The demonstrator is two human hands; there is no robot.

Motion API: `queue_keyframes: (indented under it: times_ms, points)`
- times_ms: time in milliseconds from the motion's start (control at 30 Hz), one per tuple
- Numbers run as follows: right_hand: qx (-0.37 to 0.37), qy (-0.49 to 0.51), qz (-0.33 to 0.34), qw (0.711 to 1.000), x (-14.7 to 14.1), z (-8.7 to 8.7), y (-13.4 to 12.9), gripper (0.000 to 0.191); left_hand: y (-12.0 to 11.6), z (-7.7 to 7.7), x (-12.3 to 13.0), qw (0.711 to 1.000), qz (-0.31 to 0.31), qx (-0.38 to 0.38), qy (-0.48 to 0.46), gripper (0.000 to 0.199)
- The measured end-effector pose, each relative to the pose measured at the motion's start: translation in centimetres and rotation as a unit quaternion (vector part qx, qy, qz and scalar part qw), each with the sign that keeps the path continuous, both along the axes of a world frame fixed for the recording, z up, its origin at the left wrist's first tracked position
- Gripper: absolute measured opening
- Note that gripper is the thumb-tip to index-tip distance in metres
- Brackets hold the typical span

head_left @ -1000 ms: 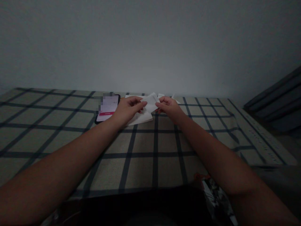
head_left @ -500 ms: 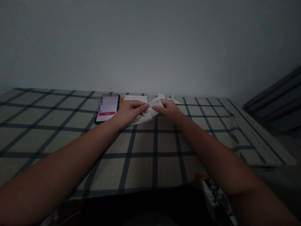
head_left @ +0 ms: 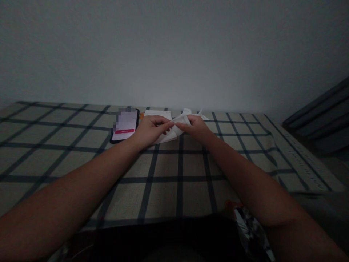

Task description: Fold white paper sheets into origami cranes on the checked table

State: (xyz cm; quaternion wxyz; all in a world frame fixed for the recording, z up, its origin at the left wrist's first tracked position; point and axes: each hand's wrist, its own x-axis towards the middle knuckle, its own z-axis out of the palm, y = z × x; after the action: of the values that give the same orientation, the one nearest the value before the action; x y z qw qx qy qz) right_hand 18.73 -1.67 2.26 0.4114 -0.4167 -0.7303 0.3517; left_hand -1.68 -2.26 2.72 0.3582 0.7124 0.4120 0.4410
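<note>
Between my hands is a piece of white paper point(head_left: 179, 119), folded or creased, held just above the checked cloth. My left hand point(head_left: 154, 128) is closed, its thumb and fingers pinching the paper's left part. From the other side my right hand point(head_left: 194, 124) grips it, thumb on top and fingers behind. The two thumb tips nearly meet at the middle. Part of the paper hangs below and behind my left fingers, where the hand hides it. A white sheet or packet point(head_left: 157, 113) lies just beyond my left hand.
A phone point(head_left: 124, 127) with a lit screen lies left of my left hand, beside a small orange item point(head_left: 141, 115). White paper scraps point(head_left: 203, 115) lie behind my right hand. The checked tablecloth point(head_left: 163, 178) runs back to a grey wall point(head_left: 174, 54). A shiny crumpled wrapper point(head_left: 252, 231) sits near my right forearm.
My thumbs have come closer together on the white paper, and its upper part has bent between them. The phone and the other items lie as before.
</note>
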Motion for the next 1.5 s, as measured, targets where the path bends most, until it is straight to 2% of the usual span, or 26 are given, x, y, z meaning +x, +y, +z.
queue_keyframes:
  times_ms: [100,300,567,900,1000,1133,1267,1500]
  points:
    - [0.007,0.012,0.007,1.000,0.3,0.1,0.3,0.034,0.0,0.2,0.1,0.999,0.024,-0.019,-0.021,0.027]
    - [-0.036,0.052,-0.003,0.998,1.3,-0.4,1.2,0.034,0.6,0.0,-0.1,0.991,0.053,-0.065,-0.105,0.021]
    - [-0.045,0.076,-0.004,0.996,1.6,-0.6,1.5,0.033,1.9,-0.9,-0.5,0.974,0.027,-0.129,-0.183,0.031]
    - [-0.058,0.098,-0.011,0.993,1.4,-1.0,1.7,0.035,1.6,-0.9,-0.2,0.964,-0.011,-0.181,-0.194,0.034]
    - [-0.008,0.085,-0.017,0.996,1.3,-1.4,1.8,0.042,1.4,-0.7,-0.2,0.966,-0.006,-0.180,-0.183,0.032]
    - [0.144,0.019,-0.025,0.989,1.3,-1.3,1.4,0.059,1.3,-0.8,-0.1,0.971,-0.007,-0.196,-0.139,0.028]
    - [0.252,-0.077,0.000,0.965,1.4,-0.9,1.0,0.038,1.2,-1.1,0.0,0.970,-0.029,-0.212,-0.113,0.025]
    - [0.296,-0.099,-0.020,0.950,1.3,-0.9,1.1,0.014,0.8,-0.7,0.3,0.973,-0.029,-0.198,-0.115,0.016]
